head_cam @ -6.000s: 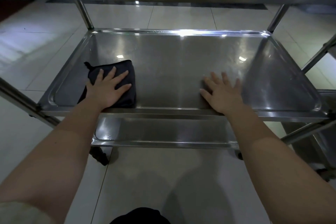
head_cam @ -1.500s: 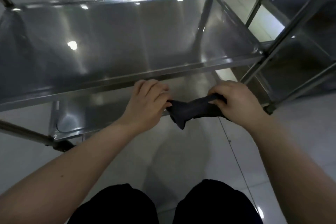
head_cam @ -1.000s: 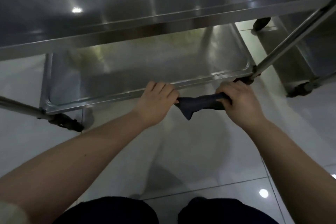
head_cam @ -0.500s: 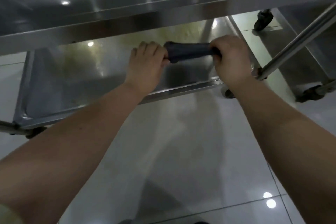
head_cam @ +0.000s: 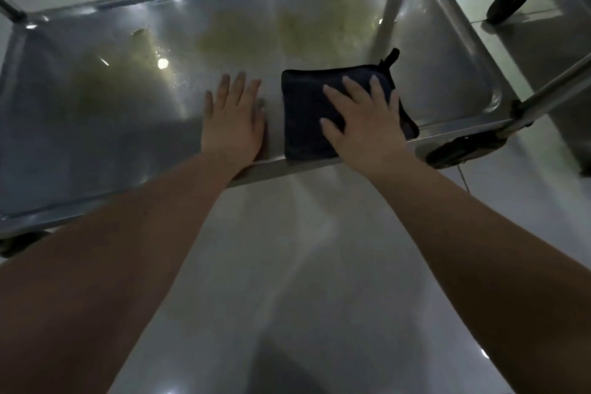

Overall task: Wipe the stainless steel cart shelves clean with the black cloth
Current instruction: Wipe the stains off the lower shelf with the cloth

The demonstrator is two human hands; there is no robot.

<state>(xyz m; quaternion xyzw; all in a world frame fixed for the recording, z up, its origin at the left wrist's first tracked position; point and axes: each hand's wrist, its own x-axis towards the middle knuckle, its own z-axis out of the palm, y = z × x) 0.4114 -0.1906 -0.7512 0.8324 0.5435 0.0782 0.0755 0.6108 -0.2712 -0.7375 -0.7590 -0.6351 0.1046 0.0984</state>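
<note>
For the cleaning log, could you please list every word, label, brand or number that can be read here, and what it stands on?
None can be read. The steel shelf shows only glare and yellowish smears, and the black cloth under the right hand carries no visible print or tag text.

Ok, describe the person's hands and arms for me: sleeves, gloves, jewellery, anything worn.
The left hand and right hand are bare: no gloves, and no rings that show. The left forearm and right forearm are uncovered as far as the frame reaches; no sleeve, watch or bracelet is visible.
</note>
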